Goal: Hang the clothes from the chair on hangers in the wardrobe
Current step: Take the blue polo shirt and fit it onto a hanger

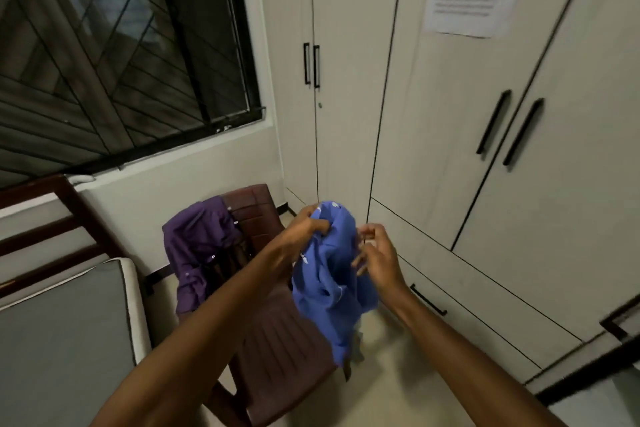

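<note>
Blue garment (332, 284) held up over chair (277, 350), bunched; top gripped by L hand (304, 229); R hand (375, 255) just beside cloth, fingers curled, grasp can't be told; purple shirt (199, 246) draped on chair back; wardrobe (450, 114) doors closed.

chair: a dark brown plastic chair (277, 340) stands on the floor, directly below the gripped cloth.
on chair: a purple shirt (201, 246) hangs over the backrest, left of the grip and apart from it.
floor: pale tiles (398, 374), below and right of the grip.
bed: a grey mattress (62, 329), far left of the grip.
</note>
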Tool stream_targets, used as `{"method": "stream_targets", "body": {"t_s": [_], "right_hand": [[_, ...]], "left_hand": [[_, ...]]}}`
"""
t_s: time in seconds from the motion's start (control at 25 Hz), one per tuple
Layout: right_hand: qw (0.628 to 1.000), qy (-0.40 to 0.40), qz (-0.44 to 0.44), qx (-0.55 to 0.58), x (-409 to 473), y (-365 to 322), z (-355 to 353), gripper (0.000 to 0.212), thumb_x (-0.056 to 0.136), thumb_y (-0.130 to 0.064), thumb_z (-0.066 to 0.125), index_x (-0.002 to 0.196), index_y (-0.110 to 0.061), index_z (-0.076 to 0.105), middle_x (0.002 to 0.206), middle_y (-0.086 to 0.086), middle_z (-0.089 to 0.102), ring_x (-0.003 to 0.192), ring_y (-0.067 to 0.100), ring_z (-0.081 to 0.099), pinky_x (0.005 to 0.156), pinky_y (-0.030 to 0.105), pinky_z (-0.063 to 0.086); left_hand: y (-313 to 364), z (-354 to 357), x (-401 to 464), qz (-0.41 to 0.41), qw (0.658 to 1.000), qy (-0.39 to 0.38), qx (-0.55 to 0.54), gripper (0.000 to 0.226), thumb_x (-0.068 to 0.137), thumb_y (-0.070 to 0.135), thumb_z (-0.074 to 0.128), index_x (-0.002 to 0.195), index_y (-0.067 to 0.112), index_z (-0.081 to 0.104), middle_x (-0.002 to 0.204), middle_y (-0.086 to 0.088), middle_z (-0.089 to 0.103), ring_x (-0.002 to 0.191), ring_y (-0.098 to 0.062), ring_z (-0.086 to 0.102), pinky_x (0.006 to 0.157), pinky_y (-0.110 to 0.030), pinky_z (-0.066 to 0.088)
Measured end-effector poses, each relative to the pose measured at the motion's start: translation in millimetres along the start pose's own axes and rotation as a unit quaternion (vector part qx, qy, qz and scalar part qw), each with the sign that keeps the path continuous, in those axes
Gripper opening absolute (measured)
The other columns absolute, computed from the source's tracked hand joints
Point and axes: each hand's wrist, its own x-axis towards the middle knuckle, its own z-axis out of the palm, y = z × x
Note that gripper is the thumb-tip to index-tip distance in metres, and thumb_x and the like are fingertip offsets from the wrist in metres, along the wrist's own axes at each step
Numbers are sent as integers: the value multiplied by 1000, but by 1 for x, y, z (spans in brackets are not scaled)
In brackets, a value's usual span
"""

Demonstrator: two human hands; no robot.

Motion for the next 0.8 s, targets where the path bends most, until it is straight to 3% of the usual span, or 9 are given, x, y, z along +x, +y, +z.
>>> {"method": "stream_targets", "body": {"t_s": [0.12,0.16,0.24,0.32,0.36,0.48,0.64,0.72,0.8], "right_hand": [[976,100,-99,-166,-26,-31,-27,41,87,-14,61,123,-33,54,124,-14,53,93,11,61,81,28,53],[967,81,-112,-216,-39,-42,-39,49,82,-16,63,127,-34,55,128,-16,51,102,10,57,87,25,50],[968,-44,-67,-240,-63,-54,-70,58,70,-14,59,126,-29,62,122,-11,61,108,8,55,91,25,47],[963,-202,42,-172,-96,-58,-102,63,67,-8,57,129,-19,64,111,3,68,101,12,61,86,28,49],[960,-231,88,-131,-113,-58,-117,65,68,-6,58,132,-15,63,113,10,68,103,16,62,89,31,50],[957,-216,193,-24,-163,-53,-152,53,75,-7,65,127,-2,66,119,21,67,110,29,63,97,37,52],[943,-223,244,45,-222,-38,-204,62,71,-16,85,126,2,62,125,22,63,114,33,62,102,43,50],[947,-171,264,70,-251,-45,-231,70,65,-12,89,127,2,58,121,19,66,110,31,65,100,43,51],[955,-149,254,31,-273,-60,-251,50,69,2,77,118,3,65,111,17,72,100,27,70,93,39,56]], "left_hand": [[23,30,-34,80,978,-156,115,41,72,-5,56,107,13,68,96,-5,70,89,-20,67,74,-31,55],[28,39,-47,99,966,-190,146,45,71,-4,57,109,17,69,101,-3,72,94,-21,68,78,-32,55],[35,57,-71,130,943,-248,179,42,70,1,61,107,18,69,102,-3,71,97,-20,67,81,-38,54],[33,79,-92,155,912,-304,227,39,70,2,62,108,7,68,103,-15,70,95,-29,67,81,-51,53],[32,91,-101,159,899,-321,253,41,70,-1,62,110,4,68,104,-17,70,95,-32,68,80,-51,54],[36,130,-131,150,863,-383,293,40,71,-9,60,103,11,74,92,1,74,81,-12,69,69,-32,54],[44,186,-155,170,830,-445,290,45,70,-5,60,110,10,75,109,-13,75,101,-33,71,87,-55,58],[51,219,-161,172,812,-472,298,51,67,-3,61,114,11,74,115,-13,74,107,-35,70,92,-56,57],[64,257,-169,178,790,-482,334,58,65,2,65,121,15,70,120,-6,72,110,-27,68,94,-52,57]]}}
